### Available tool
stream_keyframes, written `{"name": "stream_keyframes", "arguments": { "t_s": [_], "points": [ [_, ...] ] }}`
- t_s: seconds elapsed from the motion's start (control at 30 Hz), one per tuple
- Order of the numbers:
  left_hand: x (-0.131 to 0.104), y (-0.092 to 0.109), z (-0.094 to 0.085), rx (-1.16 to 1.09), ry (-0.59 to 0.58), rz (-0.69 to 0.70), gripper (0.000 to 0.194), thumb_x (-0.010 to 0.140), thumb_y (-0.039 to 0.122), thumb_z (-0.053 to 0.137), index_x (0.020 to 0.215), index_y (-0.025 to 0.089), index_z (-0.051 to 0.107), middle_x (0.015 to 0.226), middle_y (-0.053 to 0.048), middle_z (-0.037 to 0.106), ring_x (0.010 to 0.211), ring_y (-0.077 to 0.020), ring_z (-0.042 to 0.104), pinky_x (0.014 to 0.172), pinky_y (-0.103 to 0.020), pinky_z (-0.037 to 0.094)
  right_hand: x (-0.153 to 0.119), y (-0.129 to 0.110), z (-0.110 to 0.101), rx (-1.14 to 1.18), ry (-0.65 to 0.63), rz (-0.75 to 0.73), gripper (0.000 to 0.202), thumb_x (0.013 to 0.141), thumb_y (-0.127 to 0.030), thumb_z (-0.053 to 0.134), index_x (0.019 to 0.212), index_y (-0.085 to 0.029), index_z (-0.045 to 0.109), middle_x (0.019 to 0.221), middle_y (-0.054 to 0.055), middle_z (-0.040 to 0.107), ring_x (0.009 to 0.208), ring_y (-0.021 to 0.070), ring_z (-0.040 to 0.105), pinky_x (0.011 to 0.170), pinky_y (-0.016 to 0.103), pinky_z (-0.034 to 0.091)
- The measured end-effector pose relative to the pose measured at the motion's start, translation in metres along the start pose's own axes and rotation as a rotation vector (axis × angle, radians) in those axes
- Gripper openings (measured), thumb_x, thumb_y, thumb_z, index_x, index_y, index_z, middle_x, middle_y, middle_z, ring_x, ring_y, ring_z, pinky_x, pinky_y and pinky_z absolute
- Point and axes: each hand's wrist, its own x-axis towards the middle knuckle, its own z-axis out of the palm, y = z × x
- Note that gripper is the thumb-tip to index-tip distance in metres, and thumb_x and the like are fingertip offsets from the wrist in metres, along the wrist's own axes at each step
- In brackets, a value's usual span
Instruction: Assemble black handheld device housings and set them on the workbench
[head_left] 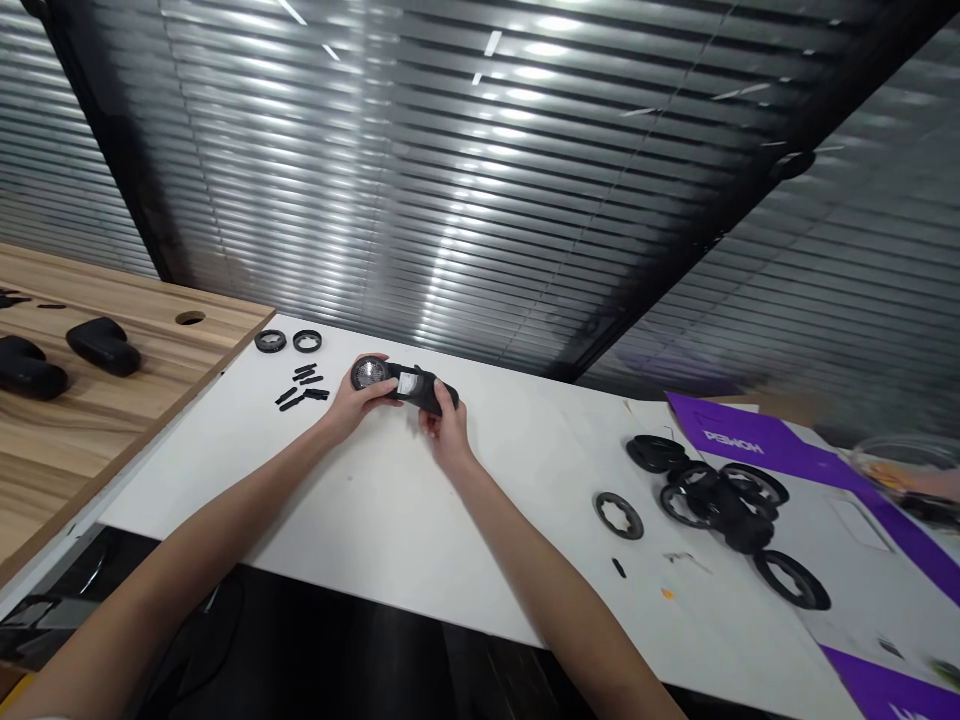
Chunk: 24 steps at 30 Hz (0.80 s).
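Note:
Both hands hold a black fabric shaver above the far part of the white table. Its round head with a silver perforated disc points left, and a pale label or panel shows mid-body. My left hand is closed around the head end, thumb across the front. Around the handle's right end, my right hand is closed, its thumb on top. Left of the hands lie several small black strips, with a black ring and another black ring behind them.
At right, several black rings and black parts lie in a pile beside a purple-and-white sheet. Another person's hand is near a clear container. A wooden table with black moulded pieces adjoins at left. Blinds stand behind.

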Motion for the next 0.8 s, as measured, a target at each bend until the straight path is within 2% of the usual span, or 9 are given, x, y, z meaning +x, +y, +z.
{"name": "stream_keyframes", "arguments": {
  "t_s": [0.13,0.3,0.43,0.6,0.7,0.8],
  "points": [
    [0.003,0.001,-0.002,-0.101,0.076,-0.019,0.056,0.066,0.041,0.093,0.110,0.020,0.067,0.103,-0.006,0.065,0.096,-0.0234,0.065,0.070,-0.034,0.062,0.000,0.000,-0.003,0.050,-0.002,0.000,0.068,0.069,-0.084,0.074,0.059,-0.025,0.042,0.034,-0.009,0.033,0.032,0.0070,0.028,0.034,0.025,0.019],
    [0.007,0.002,-0.005,-0.216,0.149,-0.057,0.047,0.069,0.046,0.089,0.102,0.019,0.071,0.103,-0.007,0.066,0.093,-0.0224,0.065,0.061,-0.029,0.059,0.005,0.001,-0.008,0.146,-0.048,0.053,0.073,0.075,-0.096,0.053,0.057,-0.027,0.035,0.035,-0.007,0.029,0.033,0.0080,0.023,0.035,0.026,0.021],
    [0.009,0.001,-0.007,-0.276,0.201,-0.101,0.038,0.072,0.042,0.087,0.099,0.019,0.072,0.102,-0.007,0.068,0.090,-0.0206,0.067,0.060,-0.028,0.058,0.009,0.001,-0.011,0.229,-0.042,0.051,0.067,0.078,-0.090,0.049,0.058,-0.027,0.040,0.036,-0.007,0.030,0.034,0.0103,0.025,0.037,0.027,0.023],
    [0.011,0.001,-0.008,-0.268,0.211,-0.155,0.032,0.076,0.042,0.084,0.095,0.019,0.070,0.101,-0.007,0.070,0.089,-0.0204,0.069,0.064,-0.028,0.060,0.011,0.003,-0.012,0.264,-0.031,0.068,0.057,0.079,-0.075,0.058,0.055,-0.028,0.037,0.035,-0.005,0.031,0.035,0.0114,0.027,0.038,0.027,0.025],
    [0.010,0.002,-0.006,-0.231,0.200,-0.206,0.033,0.074,0.040,0.086,0.094,0.019,0.071,0.100,-0.007,0.070,0.088,-0.0211,0.069,0.065,-0.030,0.062,0.011,0.003,-0.013,0.245,-0.045,0.087,0.058,0.081,-0.076,0.057,0.055,-0.028,0.037,0.033,-0.006,0.030,0.034,0.0116,0.027,0.038,0.028,0.025],
    [0.009,0.002,-0.004,-0.175,0.144,-0.221,0.036,0.071,0.040,0.090,0.093,0.017,0.072,0.097,-0.008,0.070,0.086,-0.0214,0.069,0.063,-0.031,0.063,0.012,0.001,-0.017,0.239,-0.042,0.126,0.064,0.082,-0.083,0.054,0.055,-0.028,0.036,0.031,-0.008,0.024,0.031,0.0096,0.020,0.036,0.028,0.021]
  ]
}}
